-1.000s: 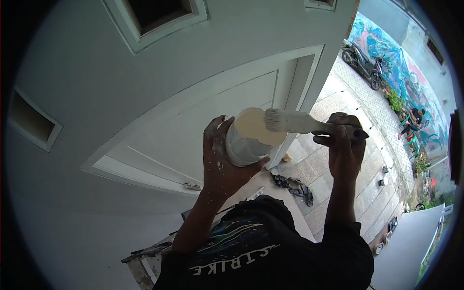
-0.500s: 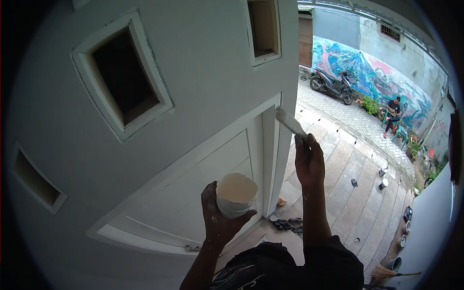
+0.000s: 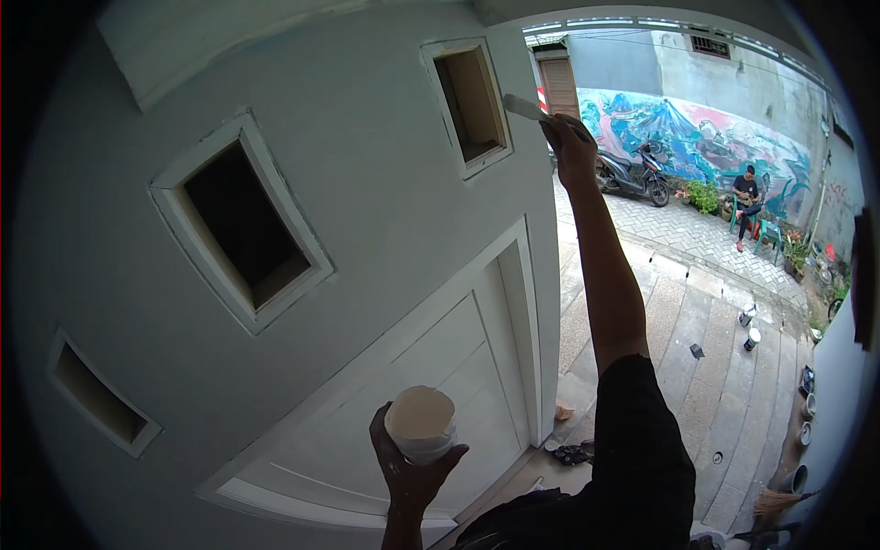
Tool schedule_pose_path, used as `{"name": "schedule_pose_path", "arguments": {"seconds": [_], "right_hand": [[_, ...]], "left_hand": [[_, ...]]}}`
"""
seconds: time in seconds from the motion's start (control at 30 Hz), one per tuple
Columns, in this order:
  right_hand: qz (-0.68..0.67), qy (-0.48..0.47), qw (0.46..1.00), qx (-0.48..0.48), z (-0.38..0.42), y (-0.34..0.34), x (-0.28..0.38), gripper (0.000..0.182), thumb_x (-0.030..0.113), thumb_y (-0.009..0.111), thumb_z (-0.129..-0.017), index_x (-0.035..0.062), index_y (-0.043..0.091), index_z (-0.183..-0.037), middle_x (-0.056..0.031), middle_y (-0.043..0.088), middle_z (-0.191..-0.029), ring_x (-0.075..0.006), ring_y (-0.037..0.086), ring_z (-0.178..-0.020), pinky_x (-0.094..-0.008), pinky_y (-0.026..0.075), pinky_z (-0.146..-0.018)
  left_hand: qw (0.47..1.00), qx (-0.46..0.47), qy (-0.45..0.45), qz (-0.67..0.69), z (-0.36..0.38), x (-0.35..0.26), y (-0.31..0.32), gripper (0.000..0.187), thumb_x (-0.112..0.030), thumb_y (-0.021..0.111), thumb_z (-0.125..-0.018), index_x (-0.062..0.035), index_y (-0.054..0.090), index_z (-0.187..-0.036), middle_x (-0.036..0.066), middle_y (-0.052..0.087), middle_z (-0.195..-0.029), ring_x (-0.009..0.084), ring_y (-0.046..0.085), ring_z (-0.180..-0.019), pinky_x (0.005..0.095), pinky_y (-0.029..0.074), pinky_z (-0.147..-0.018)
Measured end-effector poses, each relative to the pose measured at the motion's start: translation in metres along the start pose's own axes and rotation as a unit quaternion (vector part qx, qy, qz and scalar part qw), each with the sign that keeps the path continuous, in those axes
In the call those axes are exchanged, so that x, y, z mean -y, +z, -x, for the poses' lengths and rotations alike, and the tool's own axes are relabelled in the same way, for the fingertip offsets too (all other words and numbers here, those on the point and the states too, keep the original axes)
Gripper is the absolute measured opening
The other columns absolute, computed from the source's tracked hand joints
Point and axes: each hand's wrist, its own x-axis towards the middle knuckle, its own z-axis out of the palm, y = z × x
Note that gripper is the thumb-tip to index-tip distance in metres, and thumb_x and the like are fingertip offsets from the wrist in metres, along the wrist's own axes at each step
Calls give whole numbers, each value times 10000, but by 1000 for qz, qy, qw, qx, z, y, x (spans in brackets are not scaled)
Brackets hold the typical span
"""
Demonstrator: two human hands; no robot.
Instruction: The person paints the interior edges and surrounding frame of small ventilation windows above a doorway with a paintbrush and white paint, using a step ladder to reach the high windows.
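Paintbrush (image 3: pixel 524 107) in the right hand (image 3: pixel 570 145), its bristle end at the outer edge of the white frame (image 3: pixel 502 128) around the upper-right wall opening; whether the bristles touch it cannot be told. The right hand is closed around the handle, fingers bent. The left hand (image 3: pixel 403 472) is partly open, curved around the side and base of a cup (image 3: pixel 423 445), thumb on one side and fingers on the other. The cup is upright or nearly so, with pale paint (image 3: pixel 420 411) in it, in front of the white door (image 3: pixel 385 417).

Counted: one brush, one cup, three framed openings in the grey wall (image 3: pixel 367 183), one door, one motorcycle (image 3: pixel 632 174), one seated person (image 3: pixel 747 192) and two small cans (image 3: pixel 752 339) close together on the paving (image 3: pixel 665 367).

The right arm reaches up and forward, nearly straight, well above the left hand, which is held low with its forearm pointing upward.
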Motion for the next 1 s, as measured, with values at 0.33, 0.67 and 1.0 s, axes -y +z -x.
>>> {"name": "schedule_pose_path", "arguments": {"seconds": [0.33, 0.67, 1.0], "right_hand": [[209, -5, 978, 30, -10, -15, -19, 153, 15, 751, -875, -51, 705, -1004, -111, 709, -934, -168, 708, -863, -261, 608, -819], [418, -165, 890, 73, -13, 12, -6, 182, 128, 749, -812, -9, 746, -932, -68, 742, -784, -109, 693, -745, -271, 545, -707], [470, -269, 836, 83, -2, 42, 2, 89, 100, 717, -814, 20, 691, -846, -119, 716, -765, -180, 727, -730, -323, 568, -709]], "left_hand": [[1000, -10, -5, -12, 1, 6, -1, 1194, -346, 1016, -543, -30, 304, -1448, 219, 421, -1355, 393, 485, -1264, 539, 458, -1039], [1000, -6, -21, -21, -2, 10, -1, 1184, -348, 1012, -550, -18, 307, -1443, 218, 421, -1360, 393, 482, -1266, 540, 457, -1039], [1000, 4, -30, 8, -4, 15, 6, 1190, -360, 1010, -551, -17, 300, -1442, 220, 410, -1366, 394, 478, -1269, 536, 451, -1041]]}}
